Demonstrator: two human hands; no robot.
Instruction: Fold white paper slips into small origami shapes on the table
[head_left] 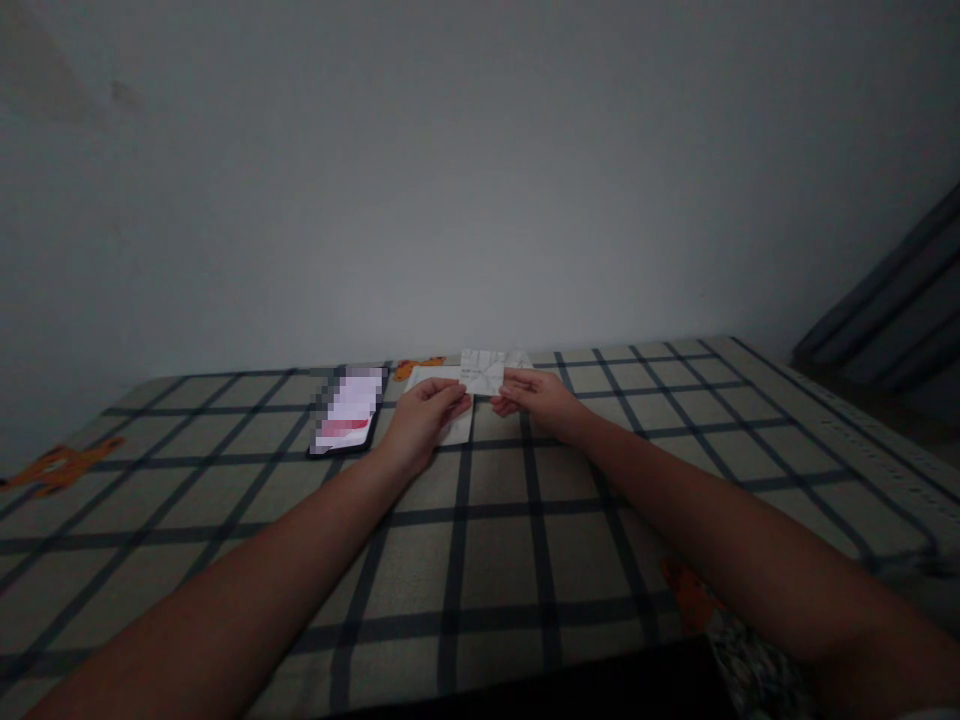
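Creased paper [482,372], its faint marks too small to read, is to the right of the lit device [350,410], pinched by the fingers of the left hand [424,408] and right hand [544,400]. The device's screen is pixelated, unreadable.

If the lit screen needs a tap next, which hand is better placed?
Probably the left hand: it is nearer the lit screen, with the right hand farther across. Both seem to hold the patterned paper.
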